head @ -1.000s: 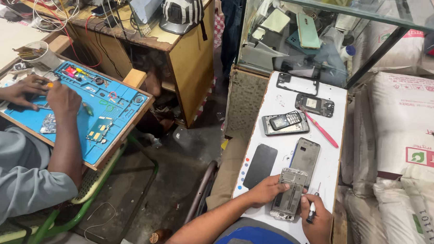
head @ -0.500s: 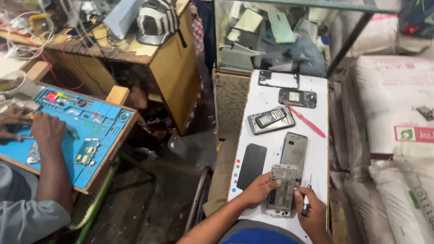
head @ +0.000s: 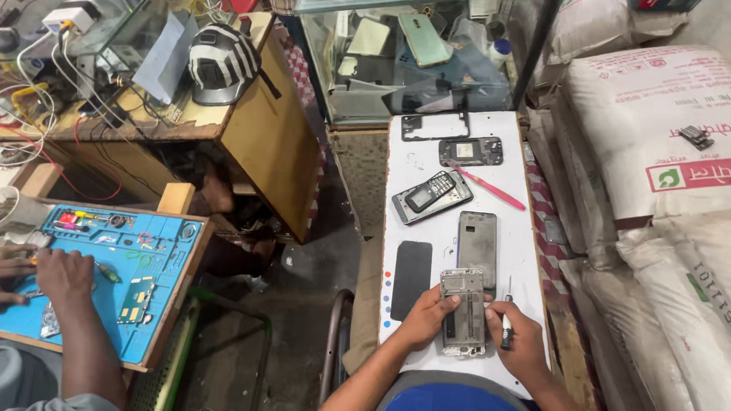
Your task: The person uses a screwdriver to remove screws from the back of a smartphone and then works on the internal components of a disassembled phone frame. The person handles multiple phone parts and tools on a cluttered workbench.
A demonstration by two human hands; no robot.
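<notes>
Behind the white board (head: 407, 162), a glass case (head: 411, 61) is holding phones. Left hand (head: 426, 317) is gripping the phone frame (head: 463, 310); right hand (head: 523, 341) is closing around a screwdriver (head: 506, 320) beside the board's edge.

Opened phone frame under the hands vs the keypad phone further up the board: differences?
The opened phone frame lies lengthwise along the white board, steadied by the left hand; the keypad phone lies slanted and untouched. The frame shows bare metal innards; the keypad phone shows screen and keys. The frame looks longer. Both lie flat on the board.
</notes>
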